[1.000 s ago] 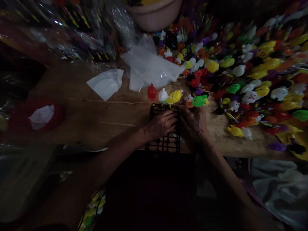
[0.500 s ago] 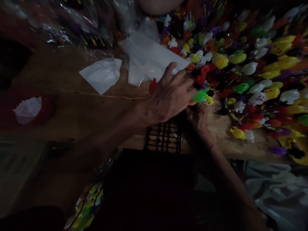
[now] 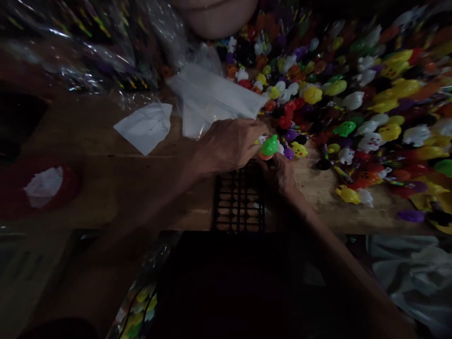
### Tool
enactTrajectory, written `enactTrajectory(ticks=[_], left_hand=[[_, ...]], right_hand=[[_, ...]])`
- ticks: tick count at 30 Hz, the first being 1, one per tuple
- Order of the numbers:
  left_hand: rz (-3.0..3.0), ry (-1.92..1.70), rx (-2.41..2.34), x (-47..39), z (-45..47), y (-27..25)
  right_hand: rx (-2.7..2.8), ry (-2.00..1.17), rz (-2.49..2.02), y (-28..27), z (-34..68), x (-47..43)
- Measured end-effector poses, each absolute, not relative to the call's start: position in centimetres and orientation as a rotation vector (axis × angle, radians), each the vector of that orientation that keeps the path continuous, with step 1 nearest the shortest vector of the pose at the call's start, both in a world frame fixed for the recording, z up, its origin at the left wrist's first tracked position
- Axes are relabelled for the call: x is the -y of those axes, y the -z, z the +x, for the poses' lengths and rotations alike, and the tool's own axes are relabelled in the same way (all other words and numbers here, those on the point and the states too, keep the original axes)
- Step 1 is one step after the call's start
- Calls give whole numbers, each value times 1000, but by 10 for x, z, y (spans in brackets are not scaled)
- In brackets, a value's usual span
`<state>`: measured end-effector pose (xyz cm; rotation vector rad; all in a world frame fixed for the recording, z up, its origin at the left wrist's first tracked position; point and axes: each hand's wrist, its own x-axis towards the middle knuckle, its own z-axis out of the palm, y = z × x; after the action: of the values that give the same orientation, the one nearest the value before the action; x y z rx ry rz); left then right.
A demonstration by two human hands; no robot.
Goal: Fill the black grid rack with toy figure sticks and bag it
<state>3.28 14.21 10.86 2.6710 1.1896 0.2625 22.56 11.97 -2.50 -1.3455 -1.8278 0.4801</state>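
Observation:
My right hand (image 3: 280, 175) is closed at the near-left edge of the toy pile. Small animal-shaped plastic toys stick up from its fingers, among them a green toy (image 3: 270, 144) and an orange toy (image 3: 265, 155). My left hand (image 3: 235, 142) meets it from the left, fingers curled together beside the green toy. What those fingers hold, if anything, is hidden. A small white toy (image 3: 261, 140) shows at their tips. Under both hands lies a black grid tray (image 3: 238, 202), its far end covered. A yellow toy (image 3: 299, 149) rests just right of the hands.
A large heap of colourful plastic toys (image 3: 370, 132) covers the table's right side. Clear plastic bags (image 3: 219, 94) and a white paper sheet (image 3: 146, 127) lie behind my left arm. A red container (image 3: 70, 186) with white paper sits far left. A pale rounded container (image 3: 219, 19) stands at the back.
My left hand's spread fingers have curled in and dropped lower. The green toy has shifted left with my right hand. The view has tilted slightly.

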Motion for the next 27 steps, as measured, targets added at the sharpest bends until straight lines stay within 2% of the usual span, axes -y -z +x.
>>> enactTrajectory(ticks=[6,11,17,27], left_hand=[[2774,-362,-947,-140,49,-111],[2763,-251,-838,-153,56,-106],[2767,-326,-860,-165,55,-95],[2902,-90,-1096,-149,76,-108]], right_hand=[[1780,-492,-1200,29,223,-115],[1866,-472,-1138,30,228,-119],[1946,-475,-1189,34,232,-119],[1887,-398,-1328,45,222,-123]])
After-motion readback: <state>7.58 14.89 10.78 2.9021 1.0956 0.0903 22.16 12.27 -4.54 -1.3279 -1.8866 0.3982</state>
